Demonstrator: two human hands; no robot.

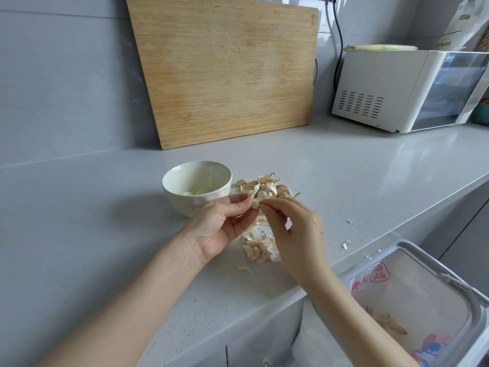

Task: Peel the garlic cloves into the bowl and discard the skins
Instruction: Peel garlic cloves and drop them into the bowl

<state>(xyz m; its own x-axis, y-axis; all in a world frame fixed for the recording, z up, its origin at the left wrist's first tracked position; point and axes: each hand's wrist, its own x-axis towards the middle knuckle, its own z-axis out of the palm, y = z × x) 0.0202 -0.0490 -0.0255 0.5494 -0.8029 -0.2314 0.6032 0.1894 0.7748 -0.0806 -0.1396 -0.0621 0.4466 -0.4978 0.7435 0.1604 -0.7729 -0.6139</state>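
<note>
two hands meet on one garlic clove in my feed. the left hand pinches it between thumb and fingertips, palm toward me, and the right hand nips its near end with curled fingers. both are clamped on the same clove, held just above the counter.

just beyond the pinch lies a heap of unpeeled cloves, papery and tan. left of the grip, just behind the left hand's fingers, stands the white bowl; i can make out a couple of pale peeled cloves in its bottom. below the grip, toward me, loose skins lie scattered on the counter between the two wrists.

well right of the grip and lower, past the counter edge, sits a bin lined with a printed bag, with discarded skins inside. far behind the grip a wooden cutting board leans on the wall, and a white oven stands to its right.
</note>
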